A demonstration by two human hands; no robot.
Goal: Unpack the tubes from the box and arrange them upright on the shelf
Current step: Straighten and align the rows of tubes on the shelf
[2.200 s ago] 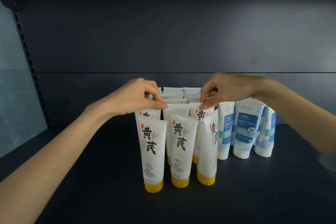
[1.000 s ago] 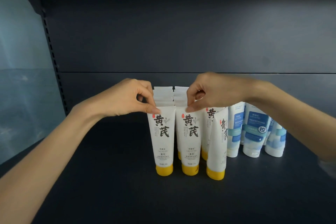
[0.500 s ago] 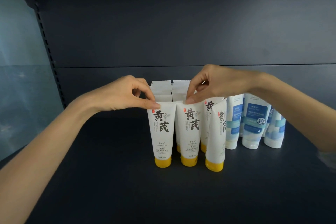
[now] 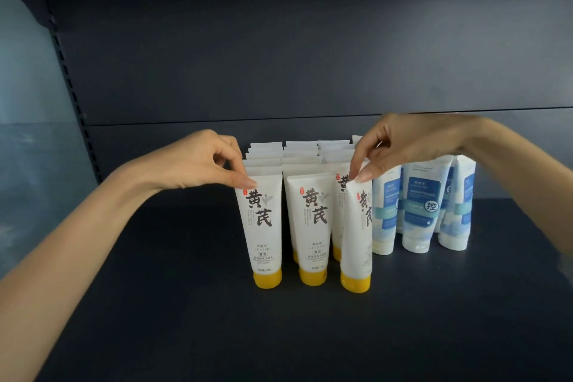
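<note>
The dark shelf (image 4: 186,335) ran wide and deep in front of the person, with a dark back panel (image 4: 279,56) behind it. On it, right of centre, stood a block of white tubes (image 4: 302,161) in three files running back toward the panel, all resting on their caps with the flat crimped ends up, so their long axes were vertical. Just to their right a smaller group of blue-and-white tubes (image 4: 418,211) stood the same way. Both bare forearms reached in from the lower corners, wrists level with the tube tops. The left hand (image 4: 198,164) pinched the crimp of the front-left tube (image 4: 263,226) between thumb and forefinger, the other fingers curled. The right hand (image 4: 403,143) arched over from above, and its fingertips (image 4: 361,177) nipped the top of the front-right tube (image 4: 356,232), which stood upright a little nearer than its neighbours, its print turned partly sideways. Between them the front-middle tube (image 4: 310,226) stood untouched, label facing out. Each front tube sat on a yellow cap (image 4: 268,279).
</note>
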